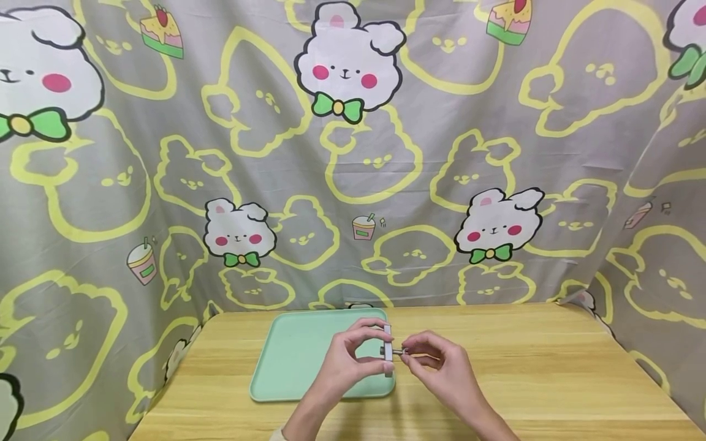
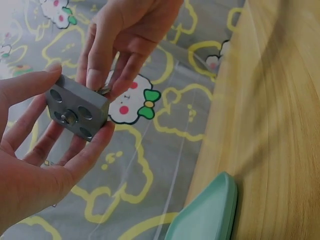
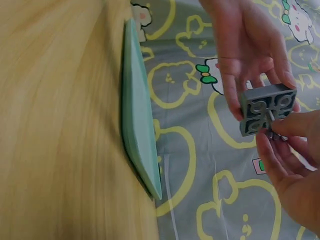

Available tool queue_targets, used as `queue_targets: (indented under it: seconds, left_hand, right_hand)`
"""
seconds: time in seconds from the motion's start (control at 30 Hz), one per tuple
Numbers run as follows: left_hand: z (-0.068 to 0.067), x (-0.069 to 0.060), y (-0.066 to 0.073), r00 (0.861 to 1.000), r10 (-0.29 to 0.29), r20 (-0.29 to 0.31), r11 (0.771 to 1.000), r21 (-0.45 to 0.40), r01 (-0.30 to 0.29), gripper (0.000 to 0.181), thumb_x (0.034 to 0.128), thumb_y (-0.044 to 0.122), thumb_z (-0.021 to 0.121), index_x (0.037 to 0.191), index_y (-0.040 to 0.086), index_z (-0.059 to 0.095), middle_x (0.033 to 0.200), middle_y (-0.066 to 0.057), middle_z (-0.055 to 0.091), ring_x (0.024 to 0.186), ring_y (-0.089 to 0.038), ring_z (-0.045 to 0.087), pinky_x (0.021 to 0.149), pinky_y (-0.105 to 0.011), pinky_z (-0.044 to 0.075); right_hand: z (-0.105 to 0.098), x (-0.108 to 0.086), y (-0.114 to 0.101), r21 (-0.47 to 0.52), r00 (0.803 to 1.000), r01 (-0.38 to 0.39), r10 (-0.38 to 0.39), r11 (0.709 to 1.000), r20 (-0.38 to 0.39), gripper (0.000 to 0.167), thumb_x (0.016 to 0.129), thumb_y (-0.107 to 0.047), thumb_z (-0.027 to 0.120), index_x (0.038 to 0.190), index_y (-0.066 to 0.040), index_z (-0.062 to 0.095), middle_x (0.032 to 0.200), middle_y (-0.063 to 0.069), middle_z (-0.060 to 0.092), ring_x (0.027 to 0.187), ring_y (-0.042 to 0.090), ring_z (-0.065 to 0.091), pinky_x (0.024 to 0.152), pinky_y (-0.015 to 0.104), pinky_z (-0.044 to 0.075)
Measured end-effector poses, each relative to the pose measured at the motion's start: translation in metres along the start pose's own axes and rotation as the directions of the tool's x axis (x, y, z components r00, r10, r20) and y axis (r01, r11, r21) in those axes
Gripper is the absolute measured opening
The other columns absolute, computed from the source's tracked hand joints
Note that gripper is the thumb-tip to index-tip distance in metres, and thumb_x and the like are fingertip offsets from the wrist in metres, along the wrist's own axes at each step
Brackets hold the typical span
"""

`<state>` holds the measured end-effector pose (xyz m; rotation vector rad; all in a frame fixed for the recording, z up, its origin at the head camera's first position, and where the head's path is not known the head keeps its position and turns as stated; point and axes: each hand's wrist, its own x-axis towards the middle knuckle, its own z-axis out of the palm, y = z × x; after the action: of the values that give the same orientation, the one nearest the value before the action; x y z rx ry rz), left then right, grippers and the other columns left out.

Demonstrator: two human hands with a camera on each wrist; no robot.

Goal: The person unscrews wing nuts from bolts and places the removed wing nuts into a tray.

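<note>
head view: the block [image 1: 388, 337] is up off the counter [image 1: 524, 367], at the right side of the green tray [image 1: 309, 349] as seen from here, standing on edge between the two hands. the left hand [image 1: 350, 355] holds it by opposite edges, fingers on the far one and thumb on the near one, leaving both broad faces free. the right hand [image 1: 441, 361] pinches the right end of the bolt [image 1: 398, 352], which runs through the middle of the block, its fingertips drawn close together. the left wrist view shows the bolt's other end at the centre, among the corner holes; whether a separate nut sits under the right fingertips i cannot tell.

the step looks like working the bolt, or something small on its end. to do it well, the left hand should steady the block by its rim and stay off the centre. the right should turn with a light pinch, square to the face, since a tilt could make it bind. a small piece could slip, so working low over the tray seems safer.
</note>
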<state>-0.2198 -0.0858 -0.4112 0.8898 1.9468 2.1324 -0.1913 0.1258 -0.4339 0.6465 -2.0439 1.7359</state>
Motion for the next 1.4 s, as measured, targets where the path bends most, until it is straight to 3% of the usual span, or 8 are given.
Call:
queue_targets:
  seconds: [0.1,0.27,0.53,0.63,0.8,0.97,1.13,1.4]
  left_hand:
    - [-0.001,0.000,0.001,1.000,-0.003,-0.003,1.000,-0.002,0.003,0.036,0.0820,0.000,0.085,0.115,-0.006,0.071,0.137,-0.020,0.054,0.128,-0.029,0.053,0.090,-0.047,0.062]
    - [-0.004,-0.001,0.002,1.000,-0.013,-0.012,1.000,-0.001,0.013,0.037,0.0816,-0.001,0.085,0.116,-0.003,0.072,0.140,-0.025,0.052,0.128,-0.028,0.054,0.090,-0.043,0.062]
    - [-0.005,-0.001,0.003,1.000,-0.020,-0.008,1.000,-0.019,0.020,0.037,0.0816,-0.002,0.085,0.116,-0.005,0.071,0.139,-0.026,0.051,0.127,-0.028,0.055,0.088,-0.042,0.063]
    - [-0.005,-0.001,0.002,1.000,-0.023,-0.010,1.000,-0.020,0.022,0.037,0.0811,-0.002,0.085,0.115,-0.005,0.071,0.139,-0.026,0.051,0.127,-0.028,0.055,0.087,-0.042,0.063]
    - [-0.005,-0.001,0.003,1.000,-0.025,-0.013,1.000,-0.017,0.025,0.037,0.0811,-0.002,0.085,0.116,-0.004,0.071,0.140,-0.025,0.051,0.127,-0.027,0.055,0.088,-0.045,0.063]
    - [-0.004,0.000,0.003,1.000,-0.018,-0.022,1.000,0.002,0.018,0.037,0.0809,-0.003,0.085,0.115,-0.003,0.072,0.140,-0.023,0.051,0.128,-0.030,0.054,0.089,-0.047,0.063]
    - [-0.001,0.000,0.002,1.000,-0.002,-0.024,0.999,0.033,0.002,0.035,0.0794,-0.004,0.085,0.112,0.000,0.074,0.139,-0.025,0.051,0.129,-0.036,0.052,0.088,-0.046,0.063]
    - [0.002,0.000,0.001,0.999,0.032,-0.006,0.996,0.087,-0.031,0.033,0.0793,-0.002,0.086,0.110,-0.001,0.074,0.134,-0.019,0.056,0.126,-0.033,0.052,0.086,-0.045,0.064]
  right_hand:
    - [0.002,0.000,0.006,-0.103,0.968,0.249,-0.250,0.963,0.003,0.033,0.080,0.014,0.080,0.102,-0.009,0.071,0.100,0.007,0.069,0.090,0.020,0.073,0.077,0.030,0.064]
    - [0.003,0.003,0.014,-0.281,0.838,0.534,-0.543,0.798,0.049,0.013,0.093,-0.001,0.074,0.099,-0.011,0.070,0.102,0.005,0.067,0.088,0.018,0.069,0.083,0.017,0.059]
    - [0.002,0.008,0.008,-0.409,0.646,0.737,-0.739,0.538,0.193,0.023,0.106,-0.008,0.054,0.089,-0.003,0.068,0.103,0.012,0.064,0.086,0.023,0.067,0.080,0.018,0.058]
    - [0.002,0.009,0.006,-0.432,0.612,0.761,-0.756,0.484,0.232,0.026,0.107,-0.006,0.050,0.087,-0.002,0.067,0.102,0.015,0.064,0.085,0.023,0.066,0.078,0.020,0.058]
    - [0.002,0.007,0.010,-0.414,0.665,0.723,-0.720,0.552,0.201,0.022,0.106,-0.012,0.054,0.090,-0.005,0.068,0.107,0.014,0.063,0.089,0.023,0.066,0.082,0.018,0.057]
    - [0.001,0.003,0.010,-0.254,0.833,0.546,-0.549,0.798,0.066,0.014,0.092,0.000,0.074,0.104,-0.007,0.069,0.112,0.011,0.064,0.096,0.024,0.066,0.090,0.020,0.057]
    - [-0.001,0.001,0.001,-0.001,0.995,0.100,-0.100,0.995,-0.025,0.024,0.091,0.005,0.074,0.112,-0.006,0.068,0.112,0.013,0.066,0.101,0.022,0.070,0.087,0.031,0.063]
    - [-0.006,0.005,-0.005,0.244,0.897,-0.439,0.438,0.865,0.063,0.032,0.096,-0.014,0.074,0.117,0.008,0.065,0.116,0.023,0.065,0.100,0.028,0.073,0.087,0.038,0.063]
